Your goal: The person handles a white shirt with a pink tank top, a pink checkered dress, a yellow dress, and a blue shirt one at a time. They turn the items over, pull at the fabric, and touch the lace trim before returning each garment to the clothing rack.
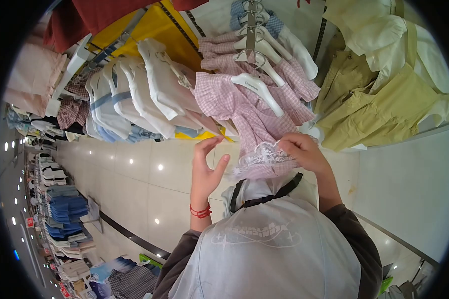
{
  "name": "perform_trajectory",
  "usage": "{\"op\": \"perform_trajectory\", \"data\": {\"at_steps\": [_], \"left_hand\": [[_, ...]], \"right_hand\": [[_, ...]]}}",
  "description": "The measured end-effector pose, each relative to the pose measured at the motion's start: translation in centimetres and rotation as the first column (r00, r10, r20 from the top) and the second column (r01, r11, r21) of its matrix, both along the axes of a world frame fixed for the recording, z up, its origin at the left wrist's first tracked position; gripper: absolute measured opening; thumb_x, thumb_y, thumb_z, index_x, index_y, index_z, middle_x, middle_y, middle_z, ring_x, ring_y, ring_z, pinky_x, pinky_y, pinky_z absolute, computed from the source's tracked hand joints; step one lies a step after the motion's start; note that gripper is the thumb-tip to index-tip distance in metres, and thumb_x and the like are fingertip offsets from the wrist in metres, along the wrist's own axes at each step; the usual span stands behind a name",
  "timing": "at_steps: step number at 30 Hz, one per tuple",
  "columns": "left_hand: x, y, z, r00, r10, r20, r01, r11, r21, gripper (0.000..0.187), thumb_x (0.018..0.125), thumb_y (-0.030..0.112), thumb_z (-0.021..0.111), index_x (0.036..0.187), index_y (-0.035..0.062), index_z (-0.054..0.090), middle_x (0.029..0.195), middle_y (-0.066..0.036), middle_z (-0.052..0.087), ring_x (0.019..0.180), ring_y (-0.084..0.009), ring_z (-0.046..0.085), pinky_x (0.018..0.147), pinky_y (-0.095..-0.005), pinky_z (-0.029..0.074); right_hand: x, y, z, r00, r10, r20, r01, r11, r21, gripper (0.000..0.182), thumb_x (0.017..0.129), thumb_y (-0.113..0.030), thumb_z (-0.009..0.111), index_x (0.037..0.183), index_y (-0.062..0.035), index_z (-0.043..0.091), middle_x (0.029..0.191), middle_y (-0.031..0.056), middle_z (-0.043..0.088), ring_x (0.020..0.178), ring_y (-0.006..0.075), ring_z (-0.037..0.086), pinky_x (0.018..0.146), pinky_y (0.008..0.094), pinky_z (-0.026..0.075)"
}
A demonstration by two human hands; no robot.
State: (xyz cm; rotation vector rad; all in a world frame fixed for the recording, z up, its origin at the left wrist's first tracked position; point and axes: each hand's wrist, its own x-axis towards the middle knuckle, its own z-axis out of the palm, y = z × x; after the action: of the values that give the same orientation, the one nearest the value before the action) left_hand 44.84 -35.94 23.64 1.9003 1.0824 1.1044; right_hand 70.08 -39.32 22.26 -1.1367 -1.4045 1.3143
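Note:
A pink gingham dress [257,119] with a white lace hem [267,153] hangs from a white hanger [259,90] at the front of the rail. My right hand [303,150] pinches the lace hem at its right side. On the other side of the hem, my left hand [207,167] is raised with thumb and fingers apart, holding nothing. A red string bracelet [200,212] circles that wrist. More pink gingham garments [297,84] hang right behind the dress.
White tops [129,94] hang on a rail to the left. Yellow-green garments [379,114] hang at the right. Shiny tiled floor [134,169] lies below, with racks of folded and hanging clothes [65,214] along the far left. A white panel [404,184] stands at the right.

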Motion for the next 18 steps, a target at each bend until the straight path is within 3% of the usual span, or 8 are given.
{"op": "perform_trajectory", "data": {"at_steps": [3, 6, 9, 13, 16, 18], "left_hand": [[2.1, -0.8, 2.6, 0.979, -0.138, -0.152, 0.153, 0.984, 0.093, 0.042, 0.077, 0.01, 0.063, 0.111, -0.0003, 0.042, 0.116, -0.015, 0.05, 0.108, -0.0256, 0.05, 0.09, -0.0336, 0.039], [3.8, -1.4, 1.8, 0.938, -0.31, -0.153, 0.309, 0.95, -0.029, 0.03, 0.079, 0.009, 0.06, 0.104, -0.0009, 0.047, 0.11, -0.014, 0.054, 0.099, -0.0238, 0.054, 0.084, -0.0312, 0.041], [3.3, -1.3, 1.7, 0.89, -0.417, -0.186, 0.289, 0.829, -0.48, 0.015, 0.081, 0.006, 0.056, 0.093, -0.0017, 0.051, 0.098, -0.01, 0.058, 0.088, -0.0162, 0.055, 0.076, -0.0261, 0.042], [0.5, -1.1, -0.2, 0.962, -0.128, 0.24, 0.205, 0.922, -0.33, 0.005, 0.083, 0.004, 0.053, 0.081, -0.0001, 0.052, 0.08, -0.002, 0.054, 0.075, -0.007, 0.049, 0.068, -0.0205, 0.039], [-2.1, 0.5, -0.1, 0.927, 0.059, 0.37, 0.047, 0.961, -0.272, 0.007, 0.085, 0.006, 0.052, 0.078, 0.0029, 0.051, 0.075, 0.002, 0.05, 0.068, -0.0046, 0.043, 0.064, -0.0189, 0.037], [-3.8, 1.1, 0.2, 0.887, 0.123, 0.446, 0.018, 0.954, -0.298, 0.009, 0.085, 0.007, 0.052, 0.077, 0.0033, 0.051, 0.073, 0.003, 0.049, 0.067, -0.0041, 0.042, 0.062, -0.0183, 0.036]], "right_hand": [[-0.8, 0.2, 0.3, 0.983, 0.15, 0.106, -0.149, 0.989, -0.02, 0.02, 0.084, -0.021, 0.055, 0.085, -0.0013, 0.058, 0.062, 0.0002, 0.047, 0.058, 0.0069, 0.041, 0.052, 0.0241, 0.034], [-2.2, 0.0, 0.7, 0.98, 0.192, 0.052, -0.192, 0.981, -0.007, 0.021, 0.082, -0.022, 0.058, 0.085, -0.0018, 0.057, 0.063, 0.0011, 0.05, 0.058, 0.0081, 0.044, 0.053, 0.0246, 0.036], [-1.8, -0.1, 1.2, 0.965, 0.262, 0.034, -0.261, 0.965, -0.013, 0.025, 0.079, -0.025, 0.062, 0.086, -0.0022, 0.057, 0.066, 0.003, 0.054, 0.06, 0.0098, 0.047, 0.055, 0.0255, 0.037], [-0.7, -0.6, 0.2, 0.951, 0.283, 0.128, -0.29, 0.956, 0.043, 0.029, 0.071, -0.022, 0.071, 0.087, -0.0022, 0.057, 0.074, 0.0018, 0.054, 0.066, 0.0073, 0.047, 0.058, 0.0226, 0.038], [1.2, -0.9, -0.8, 0.88, 0.233, 0.413, -0.25, 0.968, -0.013, 0.032, 0.069, -0.021, 0.072, 0.089, -0.0018, 0.057, 0.076, 0.0016, 0.054, 0.068, 0.0081, 0.047, 0.059, 0.023, 0.038], [2.3, -1.4, -1.4, 0.927, 0.192, 0.323, -0.185, 0.981, -0.054, 0.03, 0.07, -0.02, 0.071, 0.089, -0.0016, 0.057, 0.075, 0.0012, 0.054, 0.067, 0.0078, 0.047, 0.059, 0.023, 0.038]]}}
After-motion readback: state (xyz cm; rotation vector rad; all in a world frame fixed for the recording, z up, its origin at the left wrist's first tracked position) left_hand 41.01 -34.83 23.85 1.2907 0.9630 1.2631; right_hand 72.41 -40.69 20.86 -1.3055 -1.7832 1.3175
